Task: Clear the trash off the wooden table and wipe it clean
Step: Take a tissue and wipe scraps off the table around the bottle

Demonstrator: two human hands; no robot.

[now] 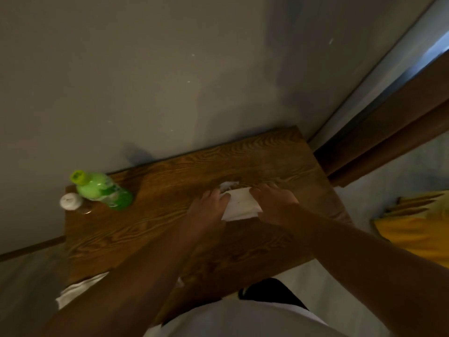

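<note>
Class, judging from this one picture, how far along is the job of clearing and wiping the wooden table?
Done: most of the wooden table looks bare. In hand: the left hand and right hand both press on a white tissue near the far edge. Left: a green bottle and a small white-capped bottle stand at the left corner, and white paper lies at the near edge.

- One wooden counter point(150, 229) stood against the wall.
- Two hands were in view: the left hand point(209, 210) and the right hand point(274, 203).
- One folded white tissue point(240, 204) lay between them.
- One green bottle point(102, 189) was there.
- One small white-capped container point(71, 201) stood beside it.
- One white cloth point(77, 290) lay at the near edge.
</note>
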